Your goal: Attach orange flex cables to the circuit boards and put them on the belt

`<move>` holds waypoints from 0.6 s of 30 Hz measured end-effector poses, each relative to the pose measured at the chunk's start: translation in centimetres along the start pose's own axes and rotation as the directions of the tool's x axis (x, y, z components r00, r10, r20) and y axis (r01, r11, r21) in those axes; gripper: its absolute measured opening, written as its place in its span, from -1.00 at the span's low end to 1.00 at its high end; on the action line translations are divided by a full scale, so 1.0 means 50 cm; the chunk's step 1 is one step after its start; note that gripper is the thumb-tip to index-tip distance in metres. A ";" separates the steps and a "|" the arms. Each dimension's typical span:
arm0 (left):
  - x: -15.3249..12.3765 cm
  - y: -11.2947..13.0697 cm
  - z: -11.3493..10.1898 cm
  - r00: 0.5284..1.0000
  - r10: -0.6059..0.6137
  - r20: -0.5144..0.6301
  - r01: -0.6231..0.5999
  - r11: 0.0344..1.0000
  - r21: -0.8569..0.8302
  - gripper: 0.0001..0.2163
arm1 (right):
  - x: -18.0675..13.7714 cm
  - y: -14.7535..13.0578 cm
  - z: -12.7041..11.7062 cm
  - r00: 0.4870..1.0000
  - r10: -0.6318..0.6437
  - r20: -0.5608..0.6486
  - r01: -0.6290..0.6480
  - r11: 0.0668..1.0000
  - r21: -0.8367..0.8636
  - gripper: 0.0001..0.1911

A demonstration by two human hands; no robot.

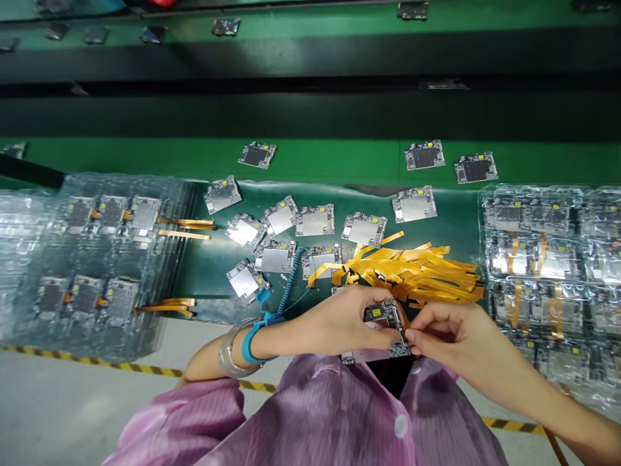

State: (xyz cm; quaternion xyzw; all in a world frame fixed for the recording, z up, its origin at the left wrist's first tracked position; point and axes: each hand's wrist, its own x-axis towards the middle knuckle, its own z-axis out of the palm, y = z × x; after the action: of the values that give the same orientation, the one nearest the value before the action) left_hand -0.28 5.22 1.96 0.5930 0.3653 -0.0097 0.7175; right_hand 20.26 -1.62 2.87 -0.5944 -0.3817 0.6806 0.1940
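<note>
My left hand point(349, 323) grips a small circuit board point(379, 354) with a yellow sticker, thumb across its face, tilted in front of my chest. At the board's right edge, the thumb and forefinger of my right hand point(436, 330) are pinched together on an orange-brown ribbon cable point(402, 313), mostly hidden by the board and fingers. Just beyond my hands lies a loose heap of orange ribbon cables point(422, 272). Several silver-faced circuit boards point(315, 221) are spread on the green bench left of the heap. A blue wrist strap with a coiled cord point(290, 281) circles my left wrist.
Stacked clear trays point(109, 252) at left hold boards with cables sticking out rightward. More clear trays point(533, 259) with boards stand at right. Beyond the bench runs a green belt point(334, 162) carrying several boards. A raised shelf point(310, 29) behind it also holds boards.
</note>
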 end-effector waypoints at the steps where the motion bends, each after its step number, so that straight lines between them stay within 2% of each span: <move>1: -0.001 0.001 0.000 1.000 0.000 -0.005 0.000 1.000 0.001 -0.88 | 0.000 0.001 0.001 1.000 0.006 -0.004 -0.006 1.000 -0.002 -0.89; 7: -0.005 0.001 -0.001 1.000 -0.020 -0.020 0.019 1.000 -0.021 -0.85 | -0.002 0.004 -0.002 1.000 0.025 -0.011 -0.025 1.000 -0.015 -0.85; 11: -0.004 -0.003 -0.001 1.000 -0.007 -0.006 0.006 0.999 -0.038 -0.87 | -0.003 0.005 -0.004 1.000 0.027 -0.007 -0.027 1.000 0.008 -0.86; 18: -0.004 0.003 -0.003 1.000 0.002 -0.020 -0.003 0.998 -0.058 -0.89 | 0.000 0.006 -0.009 0.999 0.047 -0.005 -0.046 0.996 0.074 -0.78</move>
State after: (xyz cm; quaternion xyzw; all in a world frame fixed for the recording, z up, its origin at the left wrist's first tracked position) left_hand -0.45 5.29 2.18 0.5725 0.3719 0.0075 0.7306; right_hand 20.73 -1.68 2.67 -0.5978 -0.3417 0.6966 0.2013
